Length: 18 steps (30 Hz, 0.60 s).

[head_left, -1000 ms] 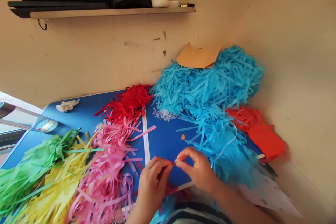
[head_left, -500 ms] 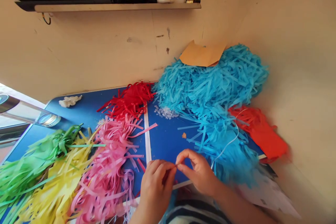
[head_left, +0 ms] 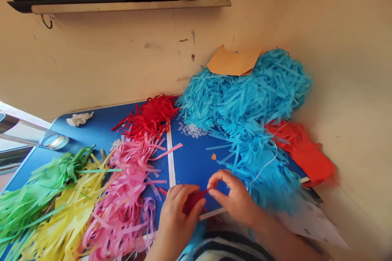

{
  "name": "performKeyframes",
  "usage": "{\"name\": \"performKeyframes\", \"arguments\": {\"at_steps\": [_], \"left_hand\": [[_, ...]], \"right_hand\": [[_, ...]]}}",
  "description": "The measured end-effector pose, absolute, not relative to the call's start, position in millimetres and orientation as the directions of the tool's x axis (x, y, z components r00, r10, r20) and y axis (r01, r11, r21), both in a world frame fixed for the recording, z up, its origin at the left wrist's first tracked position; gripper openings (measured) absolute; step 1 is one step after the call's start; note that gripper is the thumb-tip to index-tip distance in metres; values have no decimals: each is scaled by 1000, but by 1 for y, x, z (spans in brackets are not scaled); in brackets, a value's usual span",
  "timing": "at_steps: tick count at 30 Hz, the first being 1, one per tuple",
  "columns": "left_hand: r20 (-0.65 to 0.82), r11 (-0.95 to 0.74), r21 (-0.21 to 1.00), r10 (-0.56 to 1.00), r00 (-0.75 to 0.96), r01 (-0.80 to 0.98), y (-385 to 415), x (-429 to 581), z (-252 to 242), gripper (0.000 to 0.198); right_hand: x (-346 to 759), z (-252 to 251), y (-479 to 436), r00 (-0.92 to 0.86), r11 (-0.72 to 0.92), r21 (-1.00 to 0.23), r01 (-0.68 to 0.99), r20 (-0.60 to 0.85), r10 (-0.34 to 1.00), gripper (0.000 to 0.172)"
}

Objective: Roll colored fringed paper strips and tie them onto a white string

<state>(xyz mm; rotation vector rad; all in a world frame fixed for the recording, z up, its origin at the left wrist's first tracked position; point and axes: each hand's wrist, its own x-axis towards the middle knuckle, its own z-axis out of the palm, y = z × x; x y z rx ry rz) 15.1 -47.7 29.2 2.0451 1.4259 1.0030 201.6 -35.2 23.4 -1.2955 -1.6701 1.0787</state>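
Near the table's front edge, my left hand [head_left: 180,212] is closed around a dark red paper piece [head_left: 194,200]. The tip of that piece reaches my right hand [head_left: 234,200], whose thumb and forefinger pinch it. Blue fringed paper [head_left: 257,163] lies just beyond and to the right of my right hand, with a white cord [head_left: 269,161] across it. Pink fringed paper [head_left: 128,187] is spread to the left of my left hand. A small orange-brown scrap [head_left: 213,157] rests on the blue table [head_left: 192,165] beyond my hands.
Green [head_left: 45,183], yellow [head_left: 70,204] and red [head_left: 153,114] fringed paper lies on the left. Clear bits [head_left: 192,130] sit mid-table. An orange-red bundle [head_left: 309,155] is at right, a brown paper piece [head_left: 234,62] on the blue heap, a clear bottle [head_left: 33,132] far left, a wall shelf [head_left: 131,7] above.
The dark red paper now shows between my hands. My right hand has moved slightly up and right, and my left fingers have parted more around the paper. The view has shifted slightly.
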Motion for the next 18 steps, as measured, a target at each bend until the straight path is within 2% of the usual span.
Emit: {"name": "performKeyframes", "arguments": {"at_steps": [2, 7, 9, 11, 13, 16, 18], "left_hand": [[301, -375, 712, 927, 224, 593, -47, 15, 28, 4], [305, -390, 732, 921, 243, 559, -45, 13, 28, 12], [292, -377, 740, 926, 238, 557, -46, 12, 30, 11], [283, -367, 733, 930, 234, 573, -46, 12, 32, 6], [296, -385, 704, 923, 246, 596, -45, 15, 34, 15], [323, -435, 661, 901, 291, 611, -43, 21, 35, 6], [331, -446, 646, 895, 299, 620, -42, 22, 33, 11]], "right_hand": [[202, 23, -36, -215, 147, -924, 353, 73, 974, 14], [207, 25, -35, -244, 114, -944, 308, 37, 969, 22], [210, 26, -33, -253, 126, -939, 321, 43, 966, 14], [211, 27, -31, -266, 180, -916, 358, 85, 960, 7], [211, 27, -32, -293, 252, -890, 379, 142, 945, 10], [209, 28, -34, -333, 345, -850, 399, 217, 918, 11], [211, 29, -35, -335, 375, -827, 418, 243, 910, 13]]}}
